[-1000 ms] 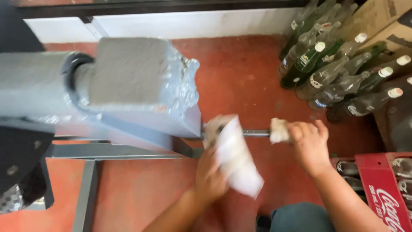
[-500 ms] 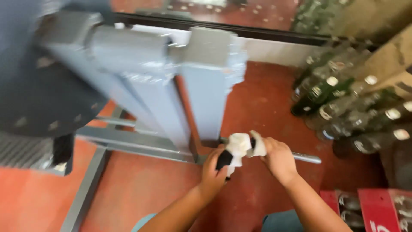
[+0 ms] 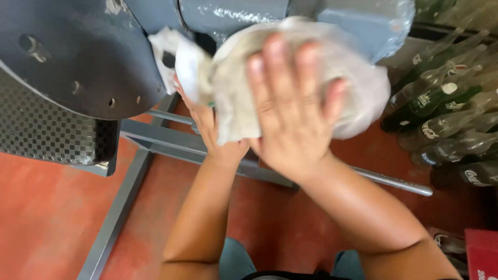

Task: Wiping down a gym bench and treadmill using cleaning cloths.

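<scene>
Both hands have come up from the thin metal rod near the floor, where they were half a second ago, and now work high against the grey machine, so the view is filled with cloth and fingers. Her or his right hand (image 3: 293,111) lies flat and open, fingers spread, pressing a bundle of pale cloth and clear plastic (image 3: 342,72) against the grey machine body (image 3: 233,13) at about twelve o'clock. At ten o'clock from that palm, the left hand (image 3: 207,127) is mostly hidden under the white rag (image 3: 189,65); it seems curled around the rag's lower edge, though I cannot tell how tightly. The two hands sit just beside each other, forearms running down to six o'clock.

Off at nine o'clock hangs a dark round guard plate (image 3: 78,46) with small holes, and below it a black checkered panel (image 3: 46,129). Behind the arms the grey steel frame (image 3: 166,142) crosses the red floor (image 3: 46,223), one leg slanting down to seven o'clock. The metal rod (image 3: 399,182) pokes out past the right forearm toward four o'clock. At three o'clock lies a heap of glass bottles (image 3: 446,114), green and clear, stacked on their sides, with the corner of a red crate (image 3: 482,254) at five o'clock.
</scene>
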